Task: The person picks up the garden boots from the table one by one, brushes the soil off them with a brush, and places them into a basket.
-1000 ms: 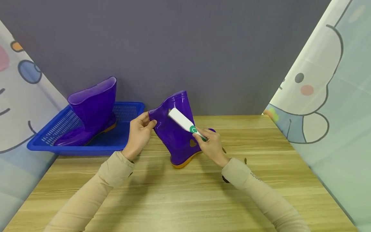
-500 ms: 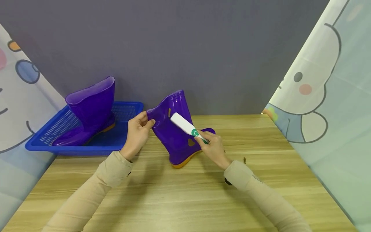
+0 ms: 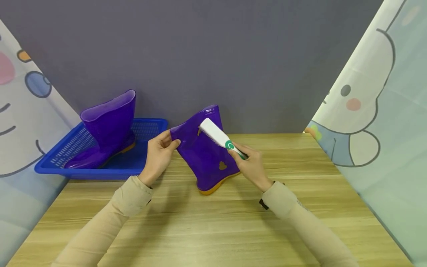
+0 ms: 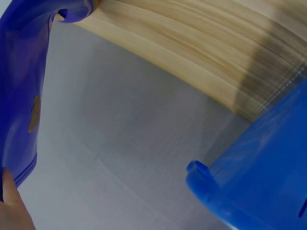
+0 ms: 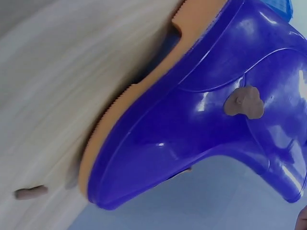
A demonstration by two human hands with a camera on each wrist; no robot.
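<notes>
A purple rain boot (image 3: pixel 206 155) with an orange sole stands on the wooden table (image 3: pixel 213 222), tilted on its heel. My left hand (image 3: pixel 160 154) pinches the boot's top rim at its left side. My right hand (image 3: pixel 251 165) grips the green-and-white handle of a white brush (image 3: pixel 215 135), whose head lies against the upper shaft of the boot. In the right wrist view the boot (image 5: pixel 201 124) shows its orange sole and a brown heart mark. The left wrist view catches the boot's shaft (image 4: pixel 24 86) with a fingertip below it.
A blue plastic basket (image 3: pixel 100 167) sits at the table's back left and holds a second purple boot (image 3: pixel 108 128). A grey wall stands behind. Cartoon-printed curtains hang on both sides. A small brown scrap (image 5: pixel 29 192) lies on the table near the boot's sole.
The brush head moved down the boot's shaft and then back up toward the rim. My right hand shifted slightly right and up. The left hand kept its hold on the rim.
</notes>
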